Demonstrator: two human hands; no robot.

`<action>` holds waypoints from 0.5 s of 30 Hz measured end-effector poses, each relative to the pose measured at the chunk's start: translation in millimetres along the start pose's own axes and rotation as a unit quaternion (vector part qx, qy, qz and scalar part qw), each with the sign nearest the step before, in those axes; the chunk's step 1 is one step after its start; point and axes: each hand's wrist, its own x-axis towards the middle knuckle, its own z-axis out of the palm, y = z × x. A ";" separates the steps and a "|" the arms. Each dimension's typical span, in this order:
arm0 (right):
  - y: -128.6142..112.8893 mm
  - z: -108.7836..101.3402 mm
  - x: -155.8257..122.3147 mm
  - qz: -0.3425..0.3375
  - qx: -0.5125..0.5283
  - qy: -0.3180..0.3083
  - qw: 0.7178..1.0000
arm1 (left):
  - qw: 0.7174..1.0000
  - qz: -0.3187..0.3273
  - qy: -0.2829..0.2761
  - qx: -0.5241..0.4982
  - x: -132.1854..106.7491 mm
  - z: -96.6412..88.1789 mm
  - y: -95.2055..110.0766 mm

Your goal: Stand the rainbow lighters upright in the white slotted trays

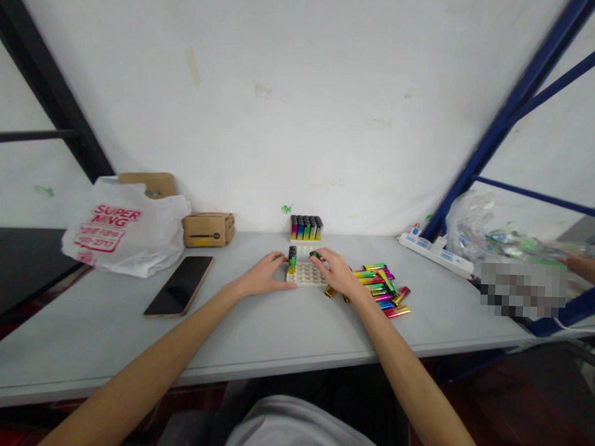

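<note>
Lighter (pixel 314 255) was at ctr frame, pinched in R hand (pixel 335 270), at tray's (pixel 308 277) far right part; long axis mostly hidden by fingers, so tilt n/a. R hand was obv. nearer it, forearm angled in from lower right, fingers pointing upper left. L hand (pixel 265 274) curved round tray's left side, thumb by near corner; couldn't tell if clamped. Pile (pixel 380 291) lay right of ctr, rack (pixel 306 228) behind, phone (pixel 181 287) left.

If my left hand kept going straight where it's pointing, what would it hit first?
Your left hand would likely meet the upright lighters at the left edge of the white tray; depth is hard to judge here.
</note>
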 end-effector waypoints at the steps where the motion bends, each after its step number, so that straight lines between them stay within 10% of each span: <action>1: -2.6 1.3 0.4 -0.016 -0.003 0.011 1.000 | 1.000 0.001 0.001 0.001 0.0 0.3 -0.2; 15: -21.8 23.1 1.8 0.025 0.016 -0.061 0.998 | 1.000 0.016 0.008 -0.007 0.0 1.8 -2.2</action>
